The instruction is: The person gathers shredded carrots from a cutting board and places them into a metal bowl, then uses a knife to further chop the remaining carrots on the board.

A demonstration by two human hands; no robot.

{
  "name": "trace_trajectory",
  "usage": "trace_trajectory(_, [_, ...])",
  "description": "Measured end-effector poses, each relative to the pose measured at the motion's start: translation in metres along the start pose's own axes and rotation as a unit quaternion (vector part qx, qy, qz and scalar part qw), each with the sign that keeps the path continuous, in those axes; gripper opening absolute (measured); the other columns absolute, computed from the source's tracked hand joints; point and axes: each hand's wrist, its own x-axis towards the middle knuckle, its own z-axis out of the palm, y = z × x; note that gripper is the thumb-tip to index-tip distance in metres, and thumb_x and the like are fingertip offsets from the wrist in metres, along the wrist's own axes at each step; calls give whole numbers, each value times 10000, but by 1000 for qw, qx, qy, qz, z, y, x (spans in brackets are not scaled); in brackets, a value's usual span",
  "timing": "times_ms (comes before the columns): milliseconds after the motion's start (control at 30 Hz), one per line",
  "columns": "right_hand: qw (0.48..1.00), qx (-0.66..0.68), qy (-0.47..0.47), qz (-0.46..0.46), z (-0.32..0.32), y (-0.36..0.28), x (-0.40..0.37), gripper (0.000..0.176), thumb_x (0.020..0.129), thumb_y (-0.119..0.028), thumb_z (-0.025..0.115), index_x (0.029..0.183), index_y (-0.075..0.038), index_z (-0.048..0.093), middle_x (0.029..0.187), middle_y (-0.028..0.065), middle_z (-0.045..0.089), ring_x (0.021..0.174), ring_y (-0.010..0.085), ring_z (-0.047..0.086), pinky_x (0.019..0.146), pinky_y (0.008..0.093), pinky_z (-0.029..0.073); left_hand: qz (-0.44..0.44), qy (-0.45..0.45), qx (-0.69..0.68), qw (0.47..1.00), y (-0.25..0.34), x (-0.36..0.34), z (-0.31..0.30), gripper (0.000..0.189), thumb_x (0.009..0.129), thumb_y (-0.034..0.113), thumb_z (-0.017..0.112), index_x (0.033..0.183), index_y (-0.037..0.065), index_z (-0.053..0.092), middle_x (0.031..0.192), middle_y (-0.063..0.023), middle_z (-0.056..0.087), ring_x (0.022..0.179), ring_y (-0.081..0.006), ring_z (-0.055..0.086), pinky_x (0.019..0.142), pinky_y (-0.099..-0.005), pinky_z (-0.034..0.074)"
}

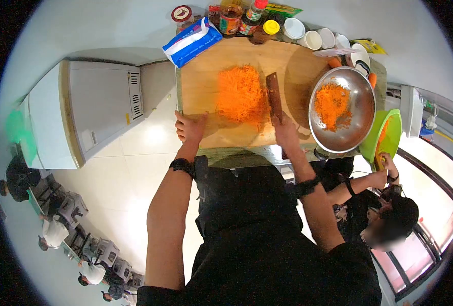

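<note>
My right hand (286, 131) is closed round the handle of a cleaver (273, 94), whose dark blade points away from me. Just left of the blade, a heap of shredded carrot (240, 94) is spread on the wooden cutting board (201, 84). At the board's near left corner, my left hand (189, 127) grips the edge, thumb on top and fingers curled at the side. To the right of the cleaver stands a steel bowl (359, 122) with more shredded carrot (332, 106) inside.
A co-worker (389, 219) at right has hands over a green basin (389, 130). Along the back are a blue tissue pack (198, 43), sauce bottles (230, 20) and white cups (294, 28). A white cabinet (104, 102) stands left. Several people sit farther off at lower left.
</note>
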Motion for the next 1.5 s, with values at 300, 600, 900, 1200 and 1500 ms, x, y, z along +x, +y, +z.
trace_trajectory(300, [993, -74, 88, -17, 14, 21, -1, 434, 1019, -375, 451, 1191, 9, 557, 797, 335, 635, 796, 542, 617, 687, 593, 501, 3, -5, 6, 1000, 1, -13, 2, 1252, 719, 694, 741, 1565, 174, -20, 1487, -180, 185, 1341, -397, 271, 1083, -571, 253])
trace_trajectory(600, [995, 62, 70, 22, 21, -12, 12, 347, 1013, -302, 478, 1127, 11, 578, 973, 328, 635, 1001, 523, 580, 821, 570, 474, -14, -32, -21, 999, 6, -7, -6, 1278, 708, 686, 758, 1563, 193, -54, 1511, -186, 156, 1367, -408, 230, 1098, -582, 225])
trace_trajectory(900, [1000, 1, 11, 27, 7, -6, 18, 310, 1009, -276, 481, 1078, 21, 538, 920, 335, 633, 946, 538, 587, 757, 574, 472, 5, -22, -38, 999, -1, -9, -3, 1259, 720, 663, 765, 1566, 198, -44, 1490, -179, 174, 1351, -412, 237, 1099, -583, 197])
trace_trajectory(1200, [997, -45, 55, -9, 0, -9, 16, 280, 1017, -268, 449, 1064, 9, 460, 870, 366, 622, 897, 557, 595, 741, 609, 463, 5, 58, -6, 998, -4, -2, 9, 1278, 605, 728, 791, 1548, 225, 91, 1428, -187, 317, 1302, -444, 360, 1061, -590, 313])
trace_trajectory(1500, [999, 22, 34, 30, -2, 13, 35, 396, 1008, -361, 480, 1099, 22, 522, 874, 336, 640, 859, 541, 614, 745, 602, 477, 7, -17, -38, 999, 4, -4, -3, 1253, 717, 689, 745, 1560, 193, -39, 1510, -165, 163, 1378, -395, 212, 1118, -566, 166])
